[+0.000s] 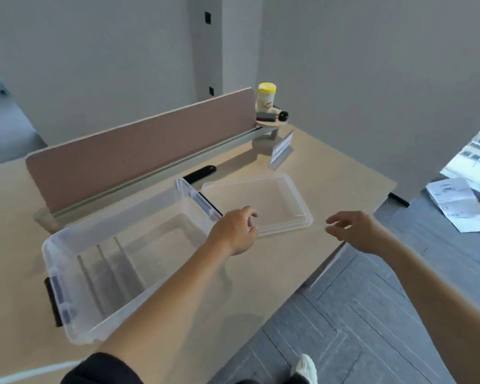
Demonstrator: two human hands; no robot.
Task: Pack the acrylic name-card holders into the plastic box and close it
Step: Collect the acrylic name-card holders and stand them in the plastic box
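Note:
A clear plastic box [67, 245] stands open on the beige desk, with three acrylic name-card holders [106, 261] upright in its left half. Its clear lid [294, 195] lies flat on the desk to the right of the box. One more acrylic name-card holder [281, 149] stands farther back near the desk's right corner. My left hand [237, 230] hovers at the lid's near left corner, fingers loosely curled and holding nothing. My right hand [352, 231] hangs over the desk to the right of the lid, fingers relaxed and empty.
A pink divider panel [139, 151] runs along the back of the desk. A yellow-capped canister [266, 98] and a dark roller sit on a small shelf at its right end. The desk edge [330, 261] falls to grey floor; papers [455, 206] lie there.

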